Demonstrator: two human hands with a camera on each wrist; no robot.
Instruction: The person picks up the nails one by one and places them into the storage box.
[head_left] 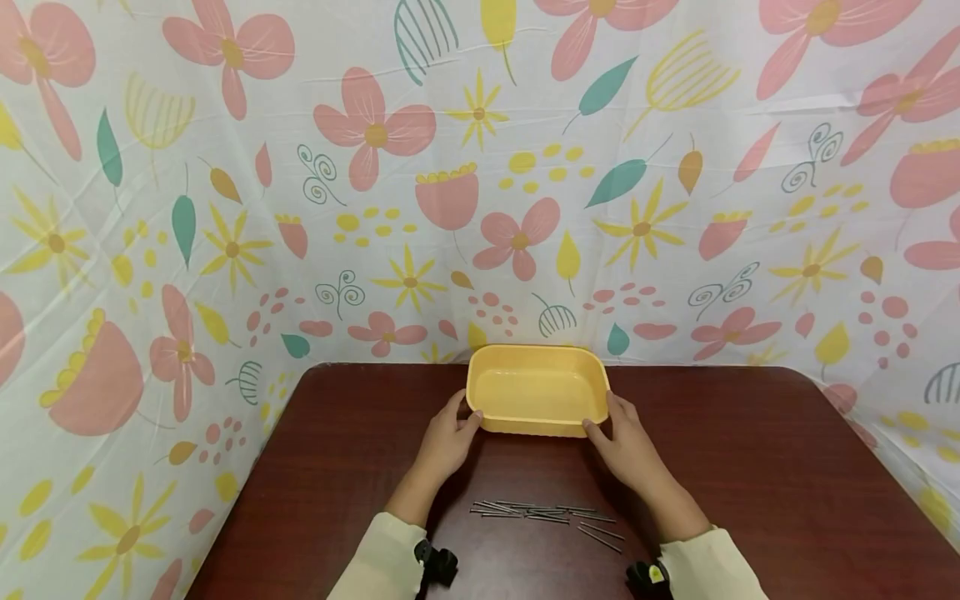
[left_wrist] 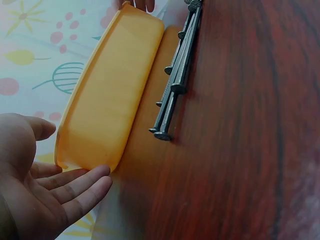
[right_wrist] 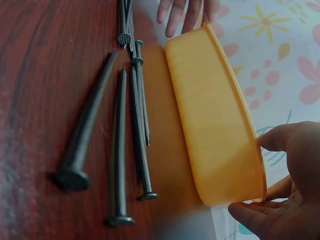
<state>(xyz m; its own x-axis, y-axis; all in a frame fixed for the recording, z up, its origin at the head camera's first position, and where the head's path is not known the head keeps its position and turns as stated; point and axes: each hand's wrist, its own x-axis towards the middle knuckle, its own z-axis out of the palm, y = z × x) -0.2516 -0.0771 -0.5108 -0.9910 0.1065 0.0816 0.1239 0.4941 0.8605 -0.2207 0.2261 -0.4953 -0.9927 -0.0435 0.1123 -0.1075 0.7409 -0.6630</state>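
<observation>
A shallow yellow plastic container point(head_left: 537, 427) with rounded corners is at the far edge of the table, its hollow side up. My left hand point(head_left: 448, 442) holds its left end, thumb at the near corner of the rim and fingers along the end wall. At the right end, my right hand point(head_left: 626, 442) grips the rim with the thumb, and its fingers reach round the side and below. Whether the base touches the table I cannot tell. Between my forearms lies a loose group of steel nails point(head_left: 547, 512); in the right wrist view two nails point(right_wrist: 119, 150) lie apart from the bunch.
The dark red-brown wooden table point(head_left: 360, 467) has a glossy top and rounded far corners. A cloth point(head_left: 480, 183) printed with flowers and leaves hangs directly behind it and along the left side. Black straps with small mounts point(head_left: 437, 565) sit on both wrists.
</observation>
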